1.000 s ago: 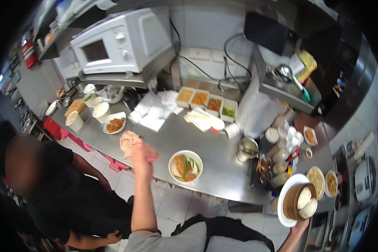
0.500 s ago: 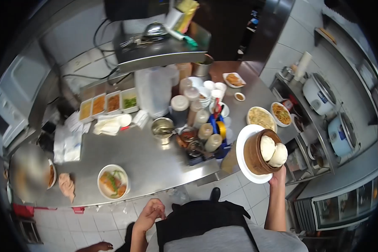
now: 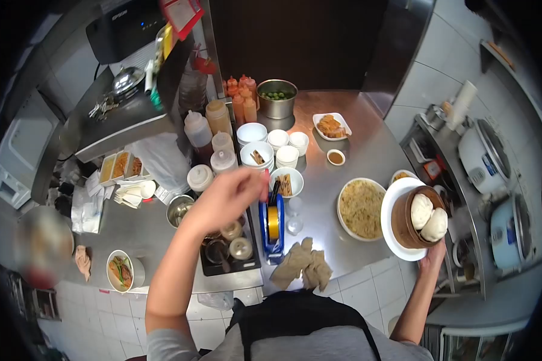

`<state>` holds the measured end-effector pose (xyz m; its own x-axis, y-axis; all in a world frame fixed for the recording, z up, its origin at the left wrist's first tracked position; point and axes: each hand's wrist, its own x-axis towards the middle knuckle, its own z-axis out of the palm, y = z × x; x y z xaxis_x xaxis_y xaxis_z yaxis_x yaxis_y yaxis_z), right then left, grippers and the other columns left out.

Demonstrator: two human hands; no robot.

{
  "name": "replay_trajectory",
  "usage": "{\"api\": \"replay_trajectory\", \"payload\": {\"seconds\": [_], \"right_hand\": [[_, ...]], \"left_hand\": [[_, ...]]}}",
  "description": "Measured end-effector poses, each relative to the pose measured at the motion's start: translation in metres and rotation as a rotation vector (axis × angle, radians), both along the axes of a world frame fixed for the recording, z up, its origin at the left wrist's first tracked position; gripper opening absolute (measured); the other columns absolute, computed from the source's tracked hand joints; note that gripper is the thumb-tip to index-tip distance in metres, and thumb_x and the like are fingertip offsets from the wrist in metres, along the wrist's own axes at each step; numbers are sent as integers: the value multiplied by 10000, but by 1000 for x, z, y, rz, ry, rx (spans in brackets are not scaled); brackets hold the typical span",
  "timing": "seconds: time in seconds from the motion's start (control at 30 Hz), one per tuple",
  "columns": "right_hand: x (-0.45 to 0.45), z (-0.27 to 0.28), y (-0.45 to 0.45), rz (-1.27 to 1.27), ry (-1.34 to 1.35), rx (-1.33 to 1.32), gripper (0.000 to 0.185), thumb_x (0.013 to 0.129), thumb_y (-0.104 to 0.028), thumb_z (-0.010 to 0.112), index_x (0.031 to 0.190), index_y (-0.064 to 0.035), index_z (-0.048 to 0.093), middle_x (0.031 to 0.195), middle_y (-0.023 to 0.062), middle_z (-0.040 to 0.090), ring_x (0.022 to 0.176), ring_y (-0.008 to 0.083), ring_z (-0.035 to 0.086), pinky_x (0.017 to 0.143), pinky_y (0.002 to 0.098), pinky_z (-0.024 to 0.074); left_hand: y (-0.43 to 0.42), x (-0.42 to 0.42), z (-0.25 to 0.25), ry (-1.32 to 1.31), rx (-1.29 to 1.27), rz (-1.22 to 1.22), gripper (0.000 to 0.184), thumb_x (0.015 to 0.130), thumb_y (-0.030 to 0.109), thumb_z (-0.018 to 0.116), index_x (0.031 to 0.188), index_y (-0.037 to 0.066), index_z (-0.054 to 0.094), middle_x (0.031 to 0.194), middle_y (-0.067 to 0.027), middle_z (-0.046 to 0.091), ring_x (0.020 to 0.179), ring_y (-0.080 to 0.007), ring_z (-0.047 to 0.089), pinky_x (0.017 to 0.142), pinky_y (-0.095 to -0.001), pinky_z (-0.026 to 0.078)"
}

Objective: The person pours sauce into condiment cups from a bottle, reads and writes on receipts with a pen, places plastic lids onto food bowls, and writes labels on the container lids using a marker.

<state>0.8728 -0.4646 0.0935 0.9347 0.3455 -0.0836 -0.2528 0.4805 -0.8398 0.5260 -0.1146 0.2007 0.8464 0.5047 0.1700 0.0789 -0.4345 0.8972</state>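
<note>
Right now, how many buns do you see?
2. One bun is upper left in the bamboo steamer; the other bun sits to its lower right. Your right hand holds the plate beneath. The steamer wall may hide others.

Operator apparel: grey top (image 3: 307,350), black apron (image 3: 301,316).
The top has short sleeves (image 3: 170,344); the apron has narrow black straps (image 3: 246,343) running over the grey fabric. Left hand (image 3: 232,200), right hand (image 3: 432,257) and forearms (image 3: 176,271) are bare.

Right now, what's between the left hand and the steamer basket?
Head view: blue tape dispenser, small clear cups, big food bowl, then the white plate under the basket.
</note>
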Motion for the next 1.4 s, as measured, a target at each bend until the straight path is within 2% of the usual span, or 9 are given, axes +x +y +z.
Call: {"api": "replay_trajectory", "payload": {"seconds": [0.03,0.1,0.2,0.5,0.63,0.7,0.9,1.1,1.4], "right_hand": [[19,1,5,13,-15,-37,364,960,-189,357,1286,-46,429,1250,157,513,1108,290,542,913,420,477],[56,-1,16,105,-19,-12,363,963,-192,353,1287,-50,431,1262,143,507,1120,273,536,925,407,469],[97,-5,37,115,-31,-45,353,963,-166,349,1287,-50,428,1249,130,517,1118,251,540,933,377,464],[154,-36,79,276,-47,-49,356,959,-150,366,1294,-45,424,1235,135,527,1118,233,537,945,370,454],[168,-35,103,322,-67,-61,348,949,-159,354,1254,-28,459,1204,131,552,1084,234,561,936,367,458],[176,-30,115,297,10,-75,337,962,-186,351,1233,-28,474,1177,121,570,1063,230,571,925,368,464],[201,-38,148,316,43,-23,322,974,-195,346,1228,-39,468,1171,124,571,1056,232,573,911,377,475],[216,-44,183,363,66,-10,283,961,-141,374,1211,-40,462,1162,137,569,1041,235,583,890,377,492],[273,-63,199,268,1,-28,320,965,-132,396,1266,-22,414,1154,130,563,1035,203,564,883,335,475]], "left_hand": [[18,35,3,107,45,66,188,923,149,511,974,-12,592,758,-25,617,740,-85,572,687,-246,459],[79,102,-35,348,404,345,218,824,191,590,820,-19,647,761,-142,662,691,-204,644,640,-328,488],[138,158,-85,905,504,589,253,778,139,582,981,9,661,1009,-201,643,941,-316,639,778,-392,523],[167,183,-163,1169,336,713,390,679,169,711,1034,22,646,1113,-150,624,1002,-265,627,801,-389,526],[163,172,-136,1254,429,623,390,658,216,735,984,17,656,1069,-169,634,975,-286,636,782,-381,533],[199,156,-150,1184,446,602,428,677,195,736,1044,12,614,991,-151,658,916,-254,658,720,-362,550],[158,200,-56,330,-435,376,461,817,102,634,1238,39,458,886,-73,657,832,-161,668,621,-300,556],[123,322,-58,121,-555,362,227,917,140,534,1101,16,580,998,-84,651,856,-156,663,672,-261,564],[102,432,-110,17,-905,185,395,891,21,531,1274,-17,442,1046,-151,630,867,-189,661,776,-257,558]]}}
